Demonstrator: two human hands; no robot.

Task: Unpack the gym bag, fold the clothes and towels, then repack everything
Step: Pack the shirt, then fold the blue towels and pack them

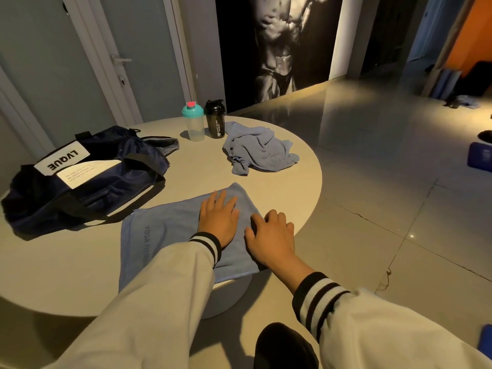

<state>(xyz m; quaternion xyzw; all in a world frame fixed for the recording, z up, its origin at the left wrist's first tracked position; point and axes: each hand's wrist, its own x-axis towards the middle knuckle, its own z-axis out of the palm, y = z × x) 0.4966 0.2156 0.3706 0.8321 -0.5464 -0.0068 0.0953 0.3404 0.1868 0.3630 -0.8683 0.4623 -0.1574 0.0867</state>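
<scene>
Blue towel (pixel 165 235) lies spread flat on the near side of the round bench (pixel 202 169), its near edge reaching the rim. The left grip (pixel 219 219) rests on it palm down, fingers straight and slightly apart. The right grip (pixel 271 235) sits just beside it at the towel's right edge, fingers spread and arched with the tips on the cloth. No pinch shows, so both look to be pressing or smoothing, clamped on nothing.

Unpacking seems largely done. The navy gym bag (pixel 87 182) lies slumped on the left of the bench and looks mostly emptied, though its inside is not visible. Out of it, by the look of things, are the teal-lidded shaker (pixel 193 123) and the black shaker (pixel 215 121), standing upright side by side at the far edge. A crumpled blue-grey cloth (pixel 259 150) lies just to their right and nearer.

Folding appears to be at its start or in an early stage. The towel under the grips shows as a flat sheet, and whether it is already doubled I cannot tell. The crumpled cloth is plainly unfolded and well apart from the grips.

Left to do, as I judge it: finish this towel, fold the crumpled piece, then put both and the two shakers into the bag. Nothing is repacked yet.
</scene>
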